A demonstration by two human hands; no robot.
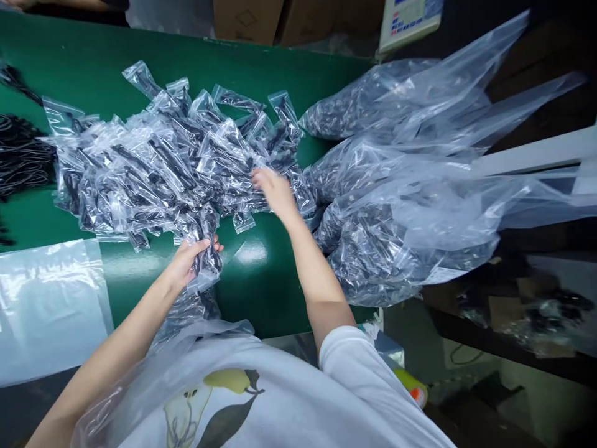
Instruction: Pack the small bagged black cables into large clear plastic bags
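Note:
My left hand (pixel 189 258) is closed around a bunch of small clear zip bags (pixel 208 239) with black cables coiled inside, at the near edge of a wide pile. The pile of bagged cables (pixel 153 158) spreads over the green table. My right hand (pixel 276 191) is over the pile's right part, its fingers stretched left and slightly blurred; I see nothing held in it. Below my left hand, against my body, a large clear plastic bag (pixel 228 328) hangs open at the table edge, with more bagged cables (pixel 193 308) in it.
Large clear sacks full of bagged cables (pixel 373 249) stand along the table's right side. Loose black cables (pixel 23 155) lie at the far left, flat empty plastic bags (pixel 51 305) at the near left. Cardboard boxes (pixel 247 18) and a scale-like device (pixel 410 22) are behind.

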